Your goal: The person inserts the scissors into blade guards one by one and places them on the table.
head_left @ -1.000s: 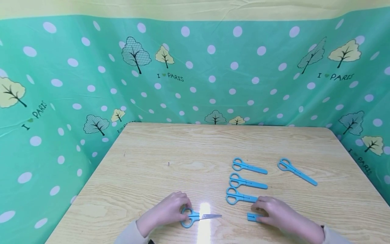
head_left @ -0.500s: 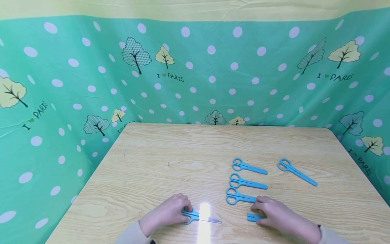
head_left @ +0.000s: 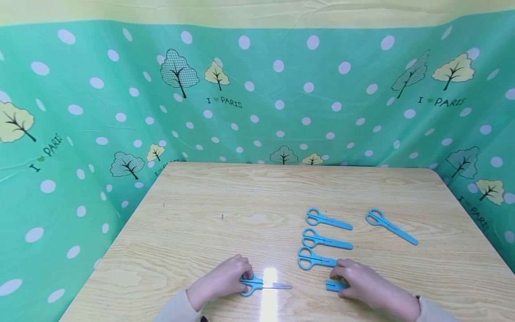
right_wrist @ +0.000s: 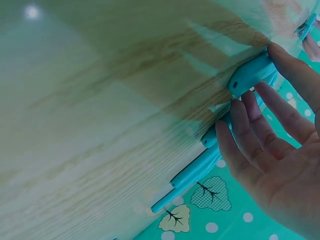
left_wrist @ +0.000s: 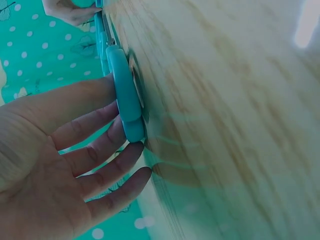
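Observation:
Blue-handled scissors [head_left: 254, 283] lie low over the table with their bare metal blades pointing right. My left hand [head_left: 221, 279] pinches them at the finger loops; in the left wrist view the thumb and fingertips meet the blue handle [left_wrist: 126, 90]. Across from the blade tip, my right hand [head_left: 360, 282] pinches a short blue blade cover [head_left: 334, 285] between thumb and fingers, its slotted end facing the scissors. The right wrist view shows the cover's rounded end [right_wrist: 250, 75]. Blades and cover are apart. Fingers of the right hand hide the tip of the nearest covered scissors [head_left: 315, 259].
Beyond the right hand lie more covered blue scissors: one pair [head_left: 327, 239] in the middle of the column, another [head_left: 327, 219] behind it. A further pair [head_left: 391, 226] lies slanted to the right. Dotted green cloth [head_left: 257, 89] hangs behind the wooden table [head_left: 201, 188].
My left hand has shifted slightly right with the scissors. The blade tip swung toward me, then back away. The right hand and the cover have barely moved.

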{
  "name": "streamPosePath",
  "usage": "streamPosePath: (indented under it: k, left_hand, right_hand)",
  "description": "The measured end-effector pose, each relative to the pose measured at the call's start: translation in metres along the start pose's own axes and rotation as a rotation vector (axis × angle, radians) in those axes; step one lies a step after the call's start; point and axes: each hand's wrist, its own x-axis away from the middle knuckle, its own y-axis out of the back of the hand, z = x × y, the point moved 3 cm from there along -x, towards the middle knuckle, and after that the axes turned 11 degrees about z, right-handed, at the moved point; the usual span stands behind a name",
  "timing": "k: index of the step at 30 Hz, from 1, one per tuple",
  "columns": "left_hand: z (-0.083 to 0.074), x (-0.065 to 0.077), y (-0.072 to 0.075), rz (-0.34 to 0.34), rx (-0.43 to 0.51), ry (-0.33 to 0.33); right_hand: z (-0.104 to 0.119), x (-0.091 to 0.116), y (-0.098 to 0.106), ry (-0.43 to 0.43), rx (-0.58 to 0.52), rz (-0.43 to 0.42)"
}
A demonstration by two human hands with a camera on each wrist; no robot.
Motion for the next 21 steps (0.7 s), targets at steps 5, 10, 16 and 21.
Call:
streamPosePath:
  k: [5,10,16,21]
  left_hand:
    - [0.0,-0.0018,-0.0009,-0.007,0.0,-0.001]
    - [-0.0004,-0.0032,0.0006,0.007,0.025,0.012]
    - [-0.0002,-0.0043,0.0011,0.012,0.009,0.008]
    - [-0.0005,-0.0039,0.0013,0.003,-0.027,0.0]
  right_hand:
    - [-0.0004,-0.0018,-0.0015,-0.019,-0.025,0.024]
    - [-0.0008,-0.0044,-0.0023,-0.029,-0.034,0.037]
    - [0.0009,-0.0059,-0.0015,-0.045,-0.041,0.047]
    - [0.0005,-0.0069,-0.002,-0.048,-0.054,0.05]
